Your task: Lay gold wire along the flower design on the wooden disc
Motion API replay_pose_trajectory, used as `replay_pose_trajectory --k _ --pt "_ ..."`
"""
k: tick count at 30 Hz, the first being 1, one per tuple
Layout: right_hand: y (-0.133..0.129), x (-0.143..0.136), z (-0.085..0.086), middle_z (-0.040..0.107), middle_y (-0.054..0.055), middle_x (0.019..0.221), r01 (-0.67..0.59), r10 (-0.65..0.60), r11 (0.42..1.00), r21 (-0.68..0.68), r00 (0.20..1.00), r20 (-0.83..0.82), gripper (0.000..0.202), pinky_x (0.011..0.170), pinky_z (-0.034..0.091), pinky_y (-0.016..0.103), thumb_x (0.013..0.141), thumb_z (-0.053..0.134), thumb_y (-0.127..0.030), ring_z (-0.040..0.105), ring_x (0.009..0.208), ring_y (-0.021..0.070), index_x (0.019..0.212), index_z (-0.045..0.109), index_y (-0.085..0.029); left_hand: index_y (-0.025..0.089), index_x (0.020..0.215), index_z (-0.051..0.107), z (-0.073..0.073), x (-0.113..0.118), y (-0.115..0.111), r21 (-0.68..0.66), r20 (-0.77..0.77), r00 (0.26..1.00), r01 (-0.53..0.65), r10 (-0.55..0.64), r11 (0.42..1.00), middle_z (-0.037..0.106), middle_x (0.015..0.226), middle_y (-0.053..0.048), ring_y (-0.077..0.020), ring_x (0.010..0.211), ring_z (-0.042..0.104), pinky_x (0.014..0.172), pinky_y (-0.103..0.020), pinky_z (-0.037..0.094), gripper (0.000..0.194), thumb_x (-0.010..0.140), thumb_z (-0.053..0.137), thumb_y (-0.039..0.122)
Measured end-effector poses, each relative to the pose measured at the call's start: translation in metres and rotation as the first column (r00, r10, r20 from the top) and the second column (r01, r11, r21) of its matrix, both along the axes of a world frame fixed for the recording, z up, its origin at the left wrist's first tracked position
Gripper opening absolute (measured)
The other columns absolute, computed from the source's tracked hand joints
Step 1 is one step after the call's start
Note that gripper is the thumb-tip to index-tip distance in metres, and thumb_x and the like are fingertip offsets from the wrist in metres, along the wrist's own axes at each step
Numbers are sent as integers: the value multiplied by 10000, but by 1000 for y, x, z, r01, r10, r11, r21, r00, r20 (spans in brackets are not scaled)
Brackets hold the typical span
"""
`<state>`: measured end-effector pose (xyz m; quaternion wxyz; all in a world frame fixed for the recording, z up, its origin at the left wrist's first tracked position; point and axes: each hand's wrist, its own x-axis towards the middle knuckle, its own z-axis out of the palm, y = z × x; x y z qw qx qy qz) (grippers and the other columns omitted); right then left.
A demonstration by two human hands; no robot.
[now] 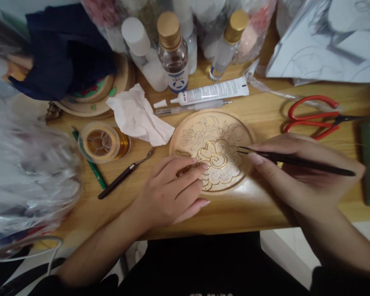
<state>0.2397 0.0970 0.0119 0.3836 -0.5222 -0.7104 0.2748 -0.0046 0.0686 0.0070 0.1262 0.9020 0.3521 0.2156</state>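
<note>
The right hand (323, 191) gripped black tweezers (311, 163), tips at the right part of the round wooden plaque (209, 135); the left hand (172, 189), loosely open, rested its fingertips on the plaque's left part. Gold wire (218, 168) outlined a flower there. Beyond lay a pen (191, 108) and white tube (214, 91); leftward, a wire spool (98, 142); rightward, red-handled scissors (334, 119)

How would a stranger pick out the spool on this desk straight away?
Find the round wooden disc partly under the left hand. Left of it in the picture, just past the crumpled white tissue, is a clear-flanged spool partly hiding a green pencil. Its gold-coloured winding and round flange set it apart from the slim pencil and dark-handled tool nearby.
</note>
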Motion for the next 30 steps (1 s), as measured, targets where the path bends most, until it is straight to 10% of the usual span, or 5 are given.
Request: replay_pose_trajectory --k 5,14,30 --pt "0 2 2 732 -20 844 -103 102 994 32 994 35 189 594 523 254 789 762 -146 643 692 111 946 703 -233 133 961 647 4 -7 -1 2 24 999 -28 28 1000 716 1147 -122 -284 1112 646 919 -439 567 180 900 628 301" --pt "-6 -1 -7 743 81 982 -537 479 836 116 815 326 275 718 542 356 865 632 -111 633 953 236 1138 619 -143 164 967 598 -3 -6 -4 50 173 899 -415 401 908 683 1116 -122 -270 1075 665 912 -466 568 187 791 641 119" --pt "-2 -6 -12 758 101 1009 -624 540 773 114 742 398 255 747 499 391 878 627 -235 621 937 264 1118 624 -147 183 927 608 -5 -4 -8 29 124 900 -424 418 905 673 1150 -110 -275 1111 637 914 -466 534 121 844 577 100"
